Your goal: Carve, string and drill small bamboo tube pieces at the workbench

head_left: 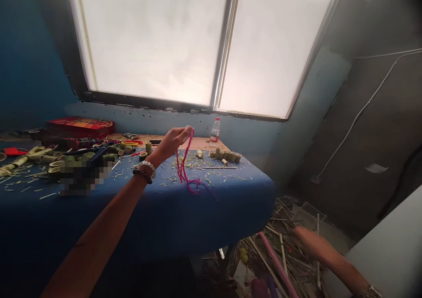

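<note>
My left hand (178, 137) is raised over the blue-covered table (217, 210), its fingers pinched on a bundle of magenta string (185, 157). The string hangs down in loops, and its loose end trails over the table's front edge. Off to the right, past the table's corner, my right hand (301, 238) is smeared by motion above the littered floor; whether it holds anything cannot be made out. Short cut bamboo pieces (226, 155) stand in a row right of the string. One pale piece (199, 154) lies near the left hand.
Green shavings litter the tabletop. A plastic bottle (215, 132) with a red cap stands at the back. Bamboo pieces and tools crowd the left side, near a red box (79, 127). Cut stalks (283, 245) and a pink tube (277, 263) lie on the floor at right.
</note>
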Demonstrator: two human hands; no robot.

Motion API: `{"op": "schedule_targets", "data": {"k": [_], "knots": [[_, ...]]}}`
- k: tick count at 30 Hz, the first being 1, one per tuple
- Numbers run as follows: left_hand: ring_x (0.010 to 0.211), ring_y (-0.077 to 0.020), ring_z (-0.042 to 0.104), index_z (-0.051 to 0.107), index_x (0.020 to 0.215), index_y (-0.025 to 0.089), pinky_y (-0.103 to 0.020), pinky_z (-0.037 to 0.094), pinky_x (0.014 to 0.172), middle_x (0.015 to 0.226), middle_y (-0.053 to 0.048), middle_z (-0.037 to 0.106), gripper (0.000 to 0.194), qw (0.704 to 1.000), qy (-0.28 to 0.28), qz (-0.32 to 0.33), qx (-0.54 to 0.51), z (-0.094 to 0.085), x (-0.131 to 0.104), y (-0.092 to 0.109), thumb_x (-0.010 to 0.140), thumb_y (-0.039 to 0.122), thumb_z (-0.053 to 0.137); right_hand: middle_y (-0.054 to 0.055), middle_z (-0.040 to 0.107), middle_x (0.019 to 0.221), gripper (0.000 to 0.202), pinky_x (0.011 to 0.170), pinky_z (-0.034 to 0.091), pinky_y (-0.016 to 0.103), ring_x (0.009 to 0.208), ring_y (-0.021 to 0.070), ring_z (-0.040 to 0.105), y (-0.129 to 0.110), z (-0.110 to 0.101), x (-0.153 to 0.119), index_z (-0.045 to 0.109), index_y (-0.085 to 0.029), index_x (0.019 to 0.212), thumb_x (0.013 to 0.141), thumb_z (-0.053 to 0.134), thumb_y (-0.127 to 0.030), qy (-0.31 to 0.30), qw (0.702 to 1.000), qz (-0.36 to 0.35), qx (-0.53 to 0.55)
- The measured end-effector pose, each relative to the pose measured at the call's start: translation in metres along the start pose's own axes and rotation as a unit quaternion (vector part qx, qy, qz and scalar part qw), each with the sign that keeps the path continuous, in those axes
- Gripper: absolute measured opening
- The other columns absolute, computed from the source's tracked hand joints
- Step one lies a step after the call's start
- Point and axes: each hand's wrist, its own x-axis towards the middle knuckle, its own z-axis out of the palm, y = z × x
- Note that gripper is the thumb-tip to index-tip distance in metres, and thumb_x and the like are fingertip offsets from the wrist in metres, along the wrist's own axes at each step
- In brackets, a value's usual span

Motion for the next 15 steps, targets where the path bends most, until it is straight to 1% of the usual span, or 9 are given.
{"op": "schedule_targets", "data": {"k": [2, 3, 5, 7, 9, 10, 12, 13, 15], "knots": [[0.052, -0.0106, 0.022, 0.039, 0.065, 0.021, -0.029, 0.018, 0.05, 0.059, 0.005, 0.026, 0.048, 0.995, -0.081, 0.019, 0.053, 0.008, 0.002, 0.018, 0.1, 0.053, 0.047, 0.014, 0.077, 0.114, 0.035, 0.092, 0.059, 0.048, 0.103, 0.0331, 0.075, -0.064, -0.032, 0.016, 0.079, -0.025, 0.104, 0.094, 0.051, -0.044, 0.064, 0.988, -0.09, 0.107], [0.052, -0.0105, 0.02, 0.038, 0.064, 0.021, -0.03, 0.016, 0.051, 0.059, 0.005, 0.025, 0.049, 0.99, -0.113, 0.03, 0.08, 0.013, 0.003, 0.028, 0.1, 0.052, 0.048, 0.013, 0.075, 0.122, 0.039, 0.098, 0.057, 0.048, 0.108, 0.0322, 0.073, -0.1, -0.049, 0.024, 0.076, -0.025, 0.116, 0.097, 0.051, -0.049, 0.112, 0.971, -0.124, 0.168], [0.053, -0.0101, 0.018, 0.037, 0.06, 0.02, -0.031, 0.014, 0.052, 0.057, 0.005, 0.023, 0.05, 0.979, -0.159, 0.048, 0.118, 0.022, 0.004, 0.048, 0.099, 0.048, 0.054, 0.013, 0.071, 0.131, 0.049, 0.099, 0.058, 0.047, 0.111, 0.0295, 0.072, -0.175, -0.079, 0.041, 0.067, -0.025, 0.132, 0.098, 0.055, -0.057, 0.174, 0.918, -0.173, 0.31], [0.052, -0.0092, 0.02, 0.037, 0.057, 0.02, -0.031, 0.014, 0.053, 0.056, 0.004, 0.025, 0.051, 0.978, -0.169, 0.05, 0.113, 0.03, 0.005, 0.069, 0.095, 0.043, 0.063, 0.013, 0.066, 0.139, 0.062, 0.101, 0.057, 0.044, 0.124, 0.0284, 0.066, -0.241, -0.099, 0.055, 0.059, -0.025, 0.14, 0.092, 0.064, -0.063, 0.186, 0.85, -0.246, 0.426], [0.051, -0.0085, 0.025, 0.04, 0.055, 0.019, -0.03, 0.015, 0.053, 0.056, 0.004, 0.028, 0.049, 0.987, -0.132, 0.037, 0.078, 0.034, 0.009, 0.083, 0.089, 0.037, 0.071, 0.011, 0.072, 0.121, 0.066, 0.096, 0.059, 0.04, 0.113, 0.0248, 0.069, -0.291, -0.108, 0.063, 0.06, -0.024, 0.136, 0.087, 0.069, -0.068, 0.144, 0.794, -0.298, 0.51], [0.051, -0.0086, 0.027, 0.042, 0.056, 0.019, -0.03, 0.016, 0.053, 0.056, 0.004, 0.029, 0.047, 0.993, -0.098, 0.033, 0.058, 0.033, 0.012, 0.087, 0.089, 0.034, 0.072, 0.008, 0.074, 0.099, 0.063, 0.086, 0.061, 0.037, 0.094, 0.0216, 0.073, -0.308, -0.108, 0.064, 0.063, -0.022, 0.128, 0.087, 0.068, -0.069, 0.106, 0.774, -0.308, 0.543], [0.051, -0.0089, 0.029, 0.044, 0.057, 0.019, -0.029, 0.017, 0.054, 0.057, 0.004, 0.03, 0.044, 0.999, -0.014, 0.033, 0.031, 0.022, 0.02, 0.085, 0.091, 0.031, 0.07, -0.003, 0.059, 0.061, 0.055, 0.059, 0.056, 0.029, 0.054, 0.0138, 0.061, -0.326, -0.103, 0.061, 0.066, -0.02, 0.107, 0.091, 0.06, -0.072, 0.042, 0.747, -0.291, 0.596], [0.051, -0.009, 0.028, 0.044, 0.058, 0.019, -0.029, 0.017, 0.054, 0.057, 0.004, 0.03, 0.043, 0.998, 0.03, 0.038, 0.028, 0.013, 0.023, 0.081, 0.093, 0.03, 0.067, -0.007, 0.048, 0.052, 0.053, 0.048, 0.049, 0.026, 0.042, 0.0105, 0.048, -0.327, -0.097, 0.057, 0.065, -0.02, 0.098, 0.092, 0.058, -0.073, 0.021, 0.738, -0.276, 0.615], [0.05, -0.0091, 0.024, 0.039, 0.057, 0.02, -0.03, 0.016, 0.055, 0.054, 0.005, 0.029, 0.047, 0.994, 0.092, 0.043, 0.048, -0.01, 0.026, 0.066, 0.098, 0.029, 0.061, -0.011, 0.034, 0.046, 0.051, 0.037, 0.034, 0.022, 0.034, 0.0069, 0.03, -0.315, -0.084, 0.047, 0.06, -0.022, 0.088, 0.091, 0.059, -0.072, -0.002, 0.731, -0.247, 0.636]]}}
